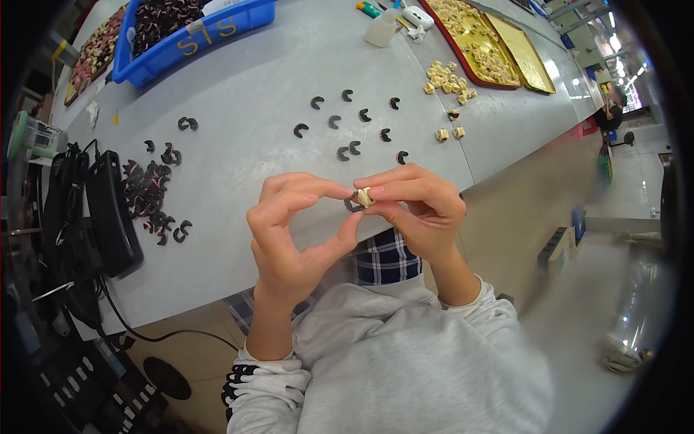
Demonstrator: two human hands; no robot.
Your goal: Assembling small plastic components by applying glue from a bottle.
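Observation:
Over the front edge of the table, my left hand pinches a small dark C-shaped piece between thumb and forefinger. A small cream-coloured piece is gripped by the fingertips of my right hand. The two pieces touch, the cream one at the open side of the dark one; how far they fit together is too small to tell. Beyond my hands, several loose dark C-shaped pieces lie spread on the grey table. Two cream pieces and one part-dark piece sit to the right.
A heap of dark pieces lies at left beside a black box-shaped device with cables. At the back are a blue bin of dark pieces, a white bottle, a cream pile and a red-rimmed yellow tray.

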